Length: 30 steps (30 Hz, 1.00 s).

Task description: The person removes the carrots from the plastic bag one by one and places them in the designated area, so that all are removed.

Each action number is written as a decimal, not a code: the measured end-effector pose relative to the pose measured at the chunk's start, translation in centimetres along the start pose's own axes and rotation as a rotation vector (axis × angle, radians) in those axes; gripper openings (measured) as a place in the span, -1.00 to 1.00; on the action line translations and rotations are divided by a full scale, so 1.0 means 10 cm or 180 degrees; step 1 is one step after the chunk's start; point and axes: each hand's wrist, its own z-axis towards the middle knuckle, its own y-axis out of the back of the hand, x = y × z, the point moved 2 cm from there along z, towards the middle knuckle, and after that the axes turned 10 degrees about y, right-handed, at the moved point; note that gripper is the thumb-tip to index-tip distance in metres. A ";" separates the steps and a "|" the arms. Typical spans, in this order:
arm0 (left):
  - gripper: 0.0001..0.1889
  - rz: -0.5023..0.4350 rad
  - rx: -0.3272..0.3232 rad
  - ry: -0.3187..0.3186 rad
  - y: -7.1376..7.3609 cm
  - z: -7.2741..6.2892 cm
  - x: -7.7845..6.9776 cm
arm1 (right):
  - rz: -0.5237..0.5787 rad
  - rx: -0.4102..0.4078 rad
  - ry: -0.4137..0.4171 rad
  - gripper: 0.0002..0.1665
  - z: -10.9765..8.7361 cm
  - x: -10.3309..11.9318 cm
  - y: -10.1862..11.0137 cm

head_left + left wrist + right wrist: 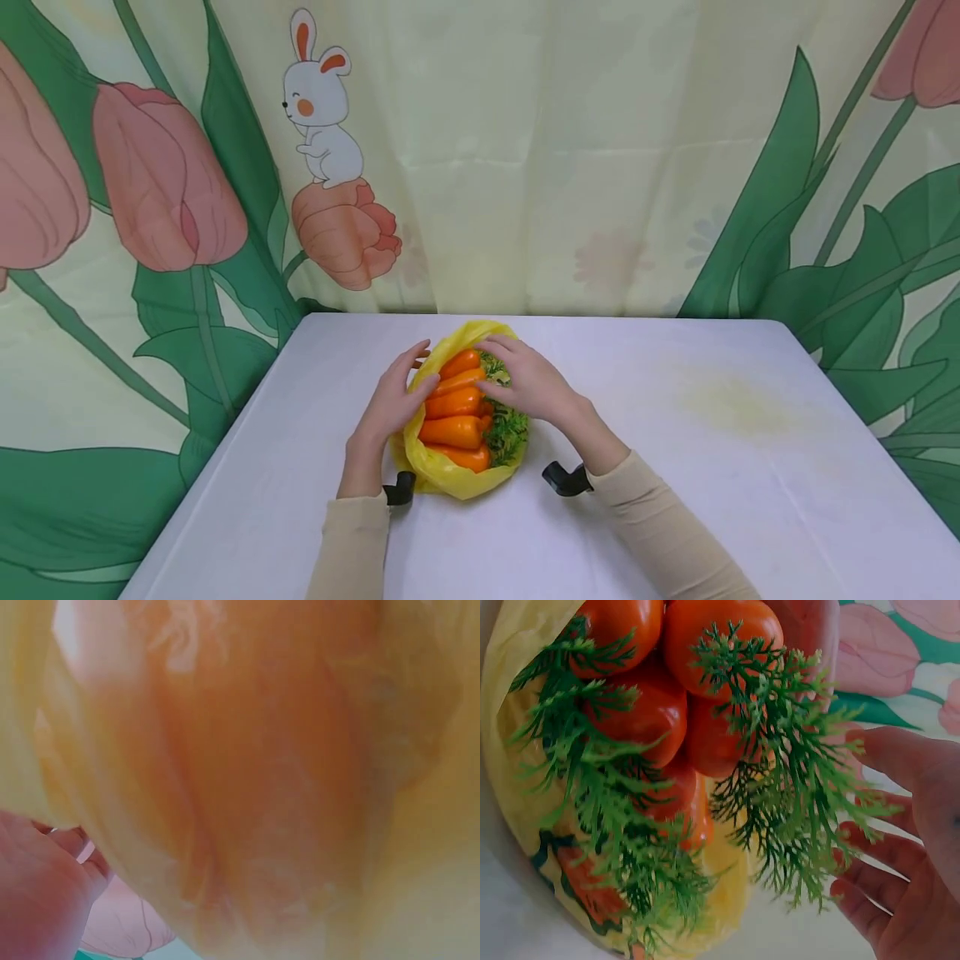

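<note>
A yellow plastic bag (468, 486) with its mouth spread wide holds several orange toy carrots (453, 403) with feathery green tops (508, 432). At the bag's left rim is my left hand (395, 393), thumb apart from the fingers and fingertips partly hidden behind the plastic. My right hand (534, 382) reaches over the far right side of the bag, its fingers spread above the greens. In the right wrist view, the right hand's fingers (881, 862) stay loose beside the leaves. The bag (255, 787) fills most of the left wrist view, with carrots showing through.
The bag stands on a white-covered table (675, 467), left of its middle and near the far edge. A curtain (600, 150) printed with tulips and a rabbit hangs behind the table. Black wrist mounts (567, 479) stick out below both wrists.
</note>
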 end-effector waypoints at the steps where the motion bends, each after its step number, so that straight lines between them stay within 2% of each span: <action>1: -0.36 -0.0010 0.0009 0.0000 -0.01 0.00 0.01 | 0.0011 0.0045 -0.0010 -0.32 0.01 0.01 -0.02; 7: -0.38 -0.0037 0.0033 0.0003 -0.05 0.01 0.03 | 0.0020 0.0376 -0.0084 -0.35 0.08 0.03 -0.13; 14: -0.40 -0.0025 0.0053 -0.0017 -0.08 0.03 0.03 | 0.0057 0.0621 0.0048 -0.43 0.16 0.05 -0.22; 17: -0.41 -0.0051 0.0048 -0.0005 -0.08 0.04 0.04 | 0.0025 0.0746 0.0007 -0.47 0.19 0.06 -0.25; 23: -0.41 -0.0060 0.0037 0.0051 -0.09 0.04 0.02 | -0.0189 0.0936 0.0025 -0.51 0.24 0.13 -0.27; 30: -0.43 -0.0060 -0.0056 0.0037 -0.07 0.03 0.02 | -0.0565 0.1033 0.0287 -0.59 0.28 0.19 -0.29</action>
